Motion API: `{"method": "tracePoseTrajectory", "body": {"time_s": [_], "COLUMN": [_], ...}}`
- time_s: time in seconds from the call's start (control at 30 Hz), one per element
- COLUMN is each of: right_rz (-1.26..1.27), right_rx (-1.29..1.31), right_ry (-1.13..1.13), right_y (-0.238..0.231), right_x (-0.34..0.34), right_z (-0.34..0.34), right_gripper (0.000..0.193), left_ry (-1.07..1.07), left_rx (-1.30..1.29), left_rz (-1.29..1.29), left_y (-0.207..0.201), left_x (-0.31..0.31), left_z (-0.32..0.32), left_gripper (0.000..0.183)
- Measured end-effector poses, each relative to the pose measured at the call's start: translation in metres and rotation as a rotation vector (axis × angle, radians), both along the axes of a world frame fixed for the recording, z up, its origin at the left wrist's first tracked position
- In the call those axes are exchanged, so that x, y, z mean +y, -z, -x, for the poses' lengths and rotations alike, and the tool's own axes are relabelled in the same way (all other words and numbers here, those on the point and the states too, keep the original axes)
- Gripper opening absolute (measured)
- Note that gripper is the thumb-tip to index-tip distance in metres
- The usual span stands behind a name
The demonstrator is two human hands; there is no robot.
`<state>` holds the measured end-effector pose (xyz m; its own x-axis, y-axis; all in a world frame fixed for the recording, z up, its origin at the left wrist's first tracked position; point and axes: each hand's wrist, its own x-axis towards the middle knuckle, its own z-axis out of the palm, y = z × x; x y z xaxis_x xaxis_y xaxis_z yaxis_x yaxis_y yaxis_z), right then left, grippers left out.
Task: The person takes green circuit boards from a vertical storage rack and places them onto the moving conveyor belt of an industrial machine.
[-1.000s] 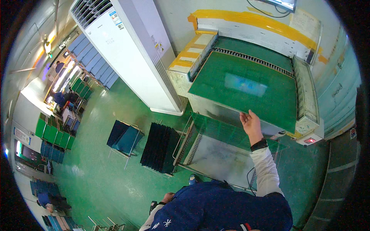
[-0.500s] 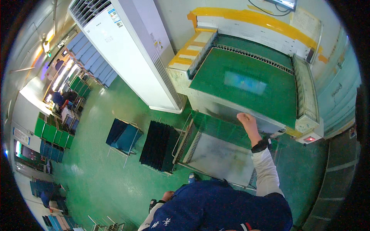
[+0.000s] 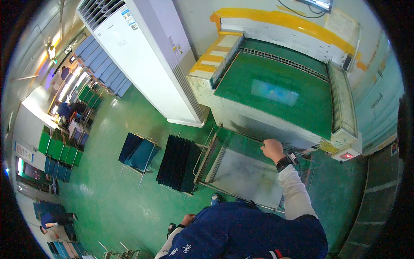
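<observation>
Nearby: rack of dark sheets [image 3: 179,164], tall white cabinet [image 3: 151,60]. Right hand [image 3: 272,150] outstretched, fingers curled over glass sheet [image 3: 241,166] edge; left hand [image 3: 188,219] low, fingers unclear.

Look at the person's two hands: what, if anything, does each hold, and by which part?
The right hand grips the far edge of a clear sheet lying on the tray below the green-topped machine. The left hand hangs low, seemingly empty.
</observation>
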<state>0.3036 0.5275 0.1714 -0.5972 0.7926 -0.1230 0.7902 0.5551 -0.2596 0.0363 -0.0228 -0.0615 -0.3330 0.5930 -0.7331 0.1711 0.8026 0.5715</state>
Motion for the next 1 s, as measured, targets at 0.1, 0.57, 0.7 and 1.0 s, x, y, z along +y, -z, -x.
{"method": "tracePoseTrajectory", "body": {"time_s": [0.1, 0.57, 0.7, 1.0], "right_rz": [0.009, -0.015, -0.017, -0.009], "right_rx": [0.03, 0.052, 0.062, 0.035], "right_ry": [0.034, 0.068, 0.083, 0.078], "right_y": [-0.006, -0.004, -0.008, -0.006], "right_x": [-0.002, -0.003, -0.004, -0.002], "right_z": [0.008, 0.006, 0.004, 0.006], "right_gripper": [0.025, 0.024, 0.024, 0.024], "left_ry": [0.111, 0.053, -0.123, -0.212], "left_rx": [0.021, 0.05, 0.011, -0.128], "left_rz": [-0.13, 0.177, 0.218, 0.127], "left_y": [0.033, -0.015, -0.036, -0.019], "left_x": [-0.024, 0.013, 0.023, 0.01], "left_z": [0.007, -0.004, -0.011, -0.004], "left_gripper": [0.029, 0.034, 0.038, 0.039]}}
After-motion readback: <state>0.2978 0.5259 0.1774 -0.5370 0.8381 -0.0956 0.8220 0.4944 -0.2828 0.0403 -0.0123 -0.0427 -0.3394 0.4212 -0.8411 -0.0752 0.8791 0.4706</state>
